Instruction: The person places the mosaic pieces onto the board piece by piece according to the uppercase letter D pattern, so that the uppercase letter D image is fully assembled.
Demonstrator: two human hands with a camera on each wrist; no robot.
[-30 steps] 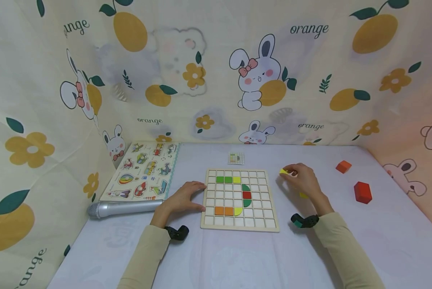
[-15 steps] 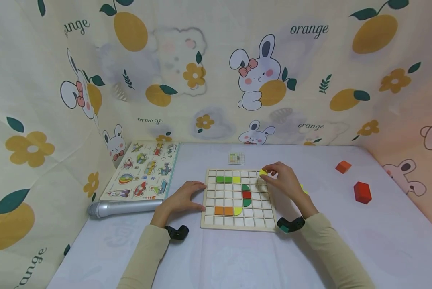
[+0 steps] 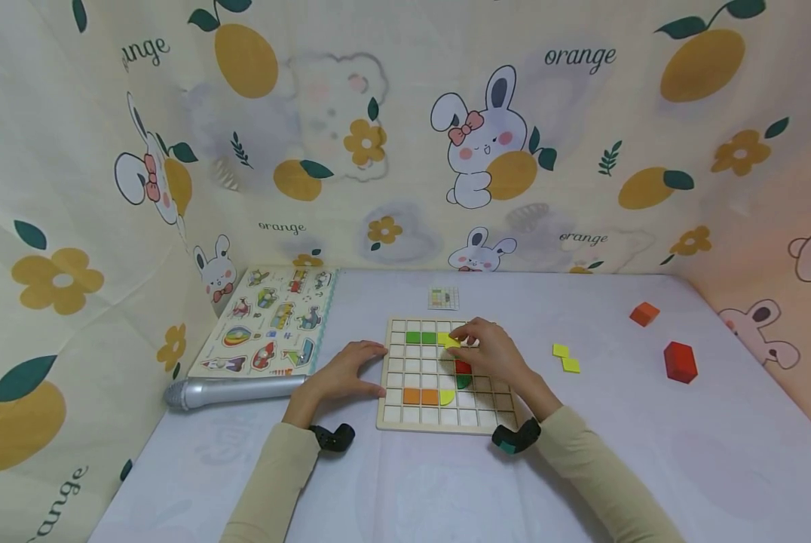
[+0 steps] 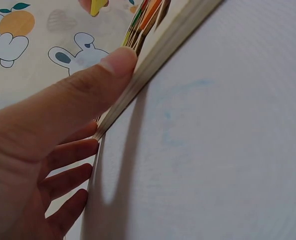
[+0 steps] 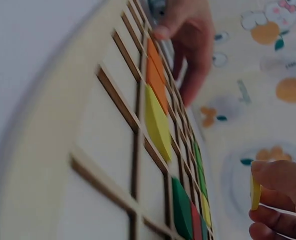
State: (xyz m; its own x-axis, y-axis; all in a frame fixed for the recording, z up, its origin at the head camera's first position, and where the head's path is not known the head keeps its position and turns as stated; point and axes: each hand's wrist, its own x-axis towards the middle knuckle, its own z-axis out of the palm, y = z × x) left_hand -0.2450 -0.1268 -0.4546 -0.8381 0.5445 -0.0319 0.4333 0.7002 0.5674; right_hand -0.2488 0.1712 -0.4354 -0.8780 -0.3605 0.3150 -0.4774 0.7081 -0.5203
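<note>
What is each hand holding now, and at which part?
The right hand pinches a small yellow piece by its edges, above the grid board. The left hand holds nothing; it rests against the board's left edge.

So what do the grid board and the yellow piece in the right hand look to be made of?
Grid board: pale unpainted wood, it seems; matte, with a layered edge in the left wrist view. Yellow piece, pinched by the right hand: probably painted wood, flat with an even matte colour, though plastic can't be ruled out.
</note>
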